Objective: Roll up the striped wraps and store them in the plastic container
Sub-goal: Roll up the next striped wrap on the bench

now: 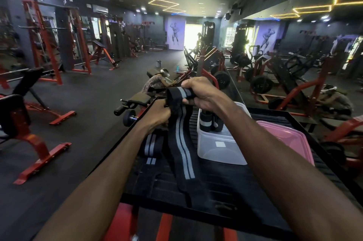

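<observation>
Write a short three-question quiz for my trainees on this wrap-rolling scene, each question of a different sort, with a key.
1. True or false: the plastic container already has a rolled wrap in it.
2. Multiple choice: the pink lid lies (A) on the container, (B) on the black platform right of the container, (C) on the floor.
3. Fill in: both the left hand and the right hand grip the top end of the long ______, whose tail hangs down to the platform.

Key: 1 true; 2 B; 3 striped wrap.
</observation>
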`<state>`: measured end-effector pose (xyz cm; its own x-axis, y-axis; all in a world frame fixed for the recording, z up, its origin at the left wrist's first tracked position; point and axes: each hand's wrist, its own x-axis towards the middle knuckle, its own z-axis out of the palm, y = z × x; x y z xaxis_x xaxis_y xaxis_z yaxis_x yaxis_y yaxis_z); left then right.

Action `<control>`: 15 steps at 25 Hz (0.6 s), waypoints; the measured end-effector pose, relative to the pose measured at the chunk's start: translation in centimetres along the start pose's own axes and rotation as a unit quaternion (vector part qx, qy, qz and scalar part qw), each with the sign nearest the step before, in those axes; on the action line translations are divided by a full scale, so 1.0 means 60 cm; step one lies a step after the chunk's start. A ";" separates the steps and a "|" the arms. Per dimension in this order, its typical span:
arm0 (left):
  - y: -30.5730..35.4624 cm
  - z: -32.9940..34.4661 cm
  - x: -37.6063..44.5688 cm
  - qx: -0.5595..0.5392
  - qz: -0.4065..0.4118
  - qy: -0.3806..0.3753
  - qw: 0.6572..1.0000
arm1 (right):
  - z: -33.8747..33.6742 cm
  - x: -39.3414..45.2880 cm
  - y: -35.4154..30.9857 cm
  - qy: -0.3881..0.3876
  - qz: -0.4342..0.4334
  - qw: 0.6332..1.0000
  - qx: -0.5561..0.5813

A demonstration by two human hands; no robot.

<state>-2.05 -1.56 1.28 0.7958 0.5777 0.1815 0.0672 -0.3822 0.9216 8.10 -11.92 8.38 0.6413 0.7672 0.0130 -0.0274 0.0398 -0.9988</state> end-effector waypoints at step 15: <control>0.004 0.017 0.021 -0.198 -0.105 0.035 0.974 | -0.019 0.059 0.046 0.080 -0.151 0.944 -0.280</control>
<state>-0.39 -1.64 1.37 0.7456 0.6662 -0.0155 -0.0241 0.0502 0.9985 11.15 -9.80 5.65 0.6640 0.6663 0.3394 0.5572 -0.1382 -0.8188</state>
